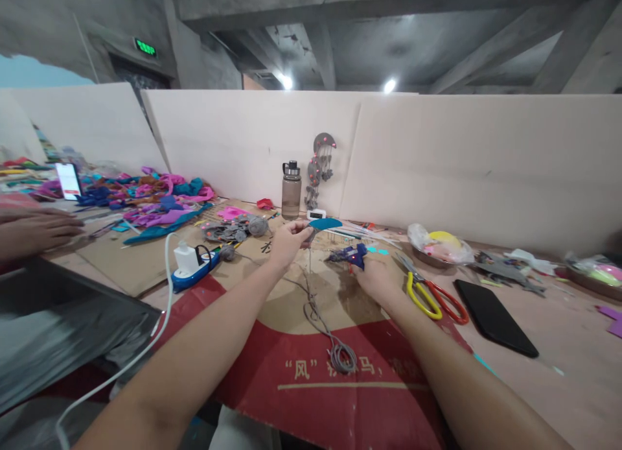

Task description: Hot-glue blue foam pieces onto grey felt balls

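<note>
My left hand (287,244) is closed in a pinch on a flat blue felt piece (326,224) with a curved upper edge; some grey shows by the fingertips. My right hand (375,280) is wrapped round a dark blue glue gun (354,255), its nozzle pointing left toward the space below the felt piece. A gap separates nozzle and felt. Grey cord (311,307) hangs below my left hand and runs to a loose coil (343,358) on the red and brown cardboard (369,411).
Scissors (434,294) and a black phone (495,317) lie right of my right arm. A bottle (291,194) stands behind my hands. On the left are a power strip (195,273), grey yarn (257,225), felt scraps (165,197) and another person's hand (36,233).
</note>
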A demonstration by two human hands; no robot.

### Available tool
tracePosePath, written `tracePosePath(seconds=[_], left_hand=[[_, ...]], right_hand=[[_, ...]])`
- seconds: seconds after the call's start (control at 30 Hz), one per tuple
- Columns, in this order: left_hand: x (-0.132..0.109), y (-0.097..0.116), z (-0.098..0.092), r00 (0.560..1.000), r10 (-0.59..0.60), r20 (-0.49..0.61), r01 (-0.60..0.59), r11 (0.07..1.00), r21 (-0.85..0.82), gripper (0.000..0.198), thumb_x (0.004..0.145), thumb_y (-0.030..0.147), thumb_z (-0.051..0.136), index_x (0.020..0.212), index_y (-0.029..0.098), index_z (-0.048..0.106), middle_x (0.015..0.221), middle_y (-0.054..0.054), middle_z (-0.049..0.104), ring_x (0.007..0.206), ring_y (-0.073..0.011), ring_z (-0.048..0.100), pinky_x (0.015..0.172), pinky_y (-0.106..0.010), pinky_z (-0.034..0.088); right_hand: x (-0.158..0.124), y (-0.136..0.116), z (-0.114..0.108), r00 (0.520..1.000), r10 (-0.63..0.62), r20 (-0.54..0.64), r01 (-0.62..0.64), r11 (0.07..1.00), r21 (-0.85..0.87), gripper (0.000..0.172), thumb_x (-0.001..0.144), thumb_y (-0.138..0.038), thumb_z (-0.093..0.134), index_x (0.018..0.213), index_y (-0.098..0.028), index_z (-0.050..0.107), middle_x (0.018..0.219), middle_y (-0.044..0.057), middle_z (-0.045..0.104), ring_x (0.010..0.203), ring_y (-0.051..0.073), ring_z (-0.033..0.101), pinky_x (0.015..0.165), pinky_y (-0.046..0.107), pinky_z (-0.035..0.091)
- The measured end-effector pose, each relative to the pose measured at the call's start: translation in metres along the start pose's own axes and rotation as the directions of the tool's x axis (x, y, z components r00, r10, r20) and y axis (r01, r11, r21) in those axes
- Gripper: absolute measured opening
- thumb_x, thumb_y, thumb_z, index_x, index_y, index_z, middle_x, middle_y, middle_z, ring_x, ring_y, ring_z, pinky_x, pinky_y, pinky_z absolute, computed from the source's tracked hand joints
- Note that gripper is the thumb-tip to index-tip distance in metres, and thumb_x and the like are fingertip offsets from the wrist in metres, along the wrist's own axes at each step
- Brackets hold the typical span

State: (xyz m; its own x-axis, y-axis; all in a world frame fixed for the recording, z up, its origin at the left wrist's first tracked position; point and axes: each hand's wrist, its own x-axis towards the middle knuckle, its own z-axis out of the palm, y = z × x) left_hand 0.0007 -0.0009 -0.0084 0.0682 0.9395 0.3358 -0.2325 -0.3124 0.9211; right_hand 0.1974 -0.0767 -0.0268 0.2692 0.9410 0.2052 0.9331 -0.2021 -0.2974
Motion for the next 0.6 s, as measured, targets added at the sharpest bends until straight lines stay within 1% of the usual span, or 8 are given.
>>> tracePosePath(seconds=[0.1,0.17,0.23,0.27,0.33,0.43,0.5,0.6], left_hand=[[-0.003,0.001,0.0,0.989,0.146,-0.008,-0.141,0.969,0.202,0.018,0.07,0.032,0.067,0.076,0.015,0.067,0.063,0.001,0.061,0.057,-0.0095,0.052,0.056,-0.022,0.043],[-0.005,0.002,0.001,0.971,0.241,-0.013,-0.22,0.908,0.357,0.018,0.072,0.032,0.064,0.079,0.016,0.069,0.066,0.0,0.064,0.062,-0.0118,0.055,0.063,-0.024,0.043],[-0.008,0.004,0.003,0.948,0.317,-0.005,-0.275,0.83,0.485,0.017,0.073,0.031,0.063,0.08,0.018,0.071,0.072,-0.001,0.067,0.071,-0.0148,0.058,0.072,-0.028,0.044],[-0.01,0.005,0.005,0.937,0.349,0.007,-0.301,0.795,0.526,0.015,0.074,0.03,0.063,0.08,0.019,0.071,0.075,-0.002,0.068,0.076,-0.0161,0.058,0.076,-0.029,0.043],[-0.015,0.007,0.009,0.913,0.406,0.045,-0.357,0.737,0.574,0.012,0.074,0.028,0.064,0.079,0.02,0.071,0.081,-0.002,0.07,0.083,-0.018,0.059,0.082,-0.032,0.042],[-0.02,0.008,0.015,0.881,0.46,0.11,-0.431,0.686,0.586,0.008,0.073,0.025,0.065,0.078,0.021,0.07,0.085,-0.002,0.07,0.091,-0.0195,0.058,0.087,-0.034,0.04],[-0.023,0.008,0.018,0.875,0.466,0.128,-0.447,0.681,0.58,0.008,0.073,0.025,0.065,0.078,0.021,0.07,0.086,-0.003,0.07,0.093,-0.0198,0.058,0.088,-0.034,0.04],[-0.023,0.006,0.019,0.907,0.406,0.111,-0.398,0.743,0.538,0.009,0.073,0.028,0.065,0.077,0.02,0.069,0.083,-0.003,0.069,0.088,-0.0191,0.059,0.085,-0.033,0.042]], right_hand=[[-0.002,0.003,-0.003,0.97,-0.014,-0.243,-0.018,0.991,-0.13,0.03,0.08,-0.035,0.054,0.094,-0.009,0.058,0.108,0.026,0.057,0.106,0.036,0.052,0.083,0.045,0.039],[-0.004,-0.004,-0.005,0.951,-0.066,-0.303,0.082,0.996,0.041,0.023,0.081,-0.034,0.052,0.09,-0.013,0.055,0.103,0.021,0.058,0.102,0.032,0.053,0.083,0.044,0.039],[-0.007,-0.018,-0.004,0.955,-0.108,-0.276,0.211,0.902,0.376,0.017,0.081,-0.034,0.05,0.085,-0.018,0.05,0.091,0.012,0.059,0.089,0.025,0.056,0.08,0.039,0.041],[-0.008,-0.027,-0.001,0.961,-0.107,-0.256,0.237,0.798,0.555,0.019,0.079,-0.036,0.052,0.085,-0.019,0.048,0.088,0.008,0.059,0.084,0.022,0.056,0.079,0.037,0.042],[-0.01,-0.044,0.005,0.977,-0.093,-0.193,0.214,0.498,0.841,0.027,0.071,-0.036,0.061,0.087,-0.021,0.045,0.09,0.005,0.058,0.084,0.019,0.057,0.082,0.036,0.043],[-0.012,-0.061,0.012,0.992,-0.07,-0.104,0.108,0.066,0.992,0.04,0.061,-0.031,0.07,0.088,-0.023,0.042,0.089,0.001,0.061,0.086,0.016,0.058,0.085,0.034,0.043],[-0.014,-0.065,0.01,0.996,-0.076,-0.053,0.045,-0.101,0.994,0.041,0.059,-0.029,0.073,0.085,-0.023,0.041,0.08,-0.002,0.061,0.08,0.015,0.06,0.084,0.033,0.043],[-0.02,-0.064,-0.001,0.986,-0.163,0.039,-0.076,-0.23,0.97,0.036,0.058,-0.027,0.073,0.078,-0.022,0.044,0.069,-0.006,0.056,0.065,0.011,0.058,0.077,0.031,0.046]])
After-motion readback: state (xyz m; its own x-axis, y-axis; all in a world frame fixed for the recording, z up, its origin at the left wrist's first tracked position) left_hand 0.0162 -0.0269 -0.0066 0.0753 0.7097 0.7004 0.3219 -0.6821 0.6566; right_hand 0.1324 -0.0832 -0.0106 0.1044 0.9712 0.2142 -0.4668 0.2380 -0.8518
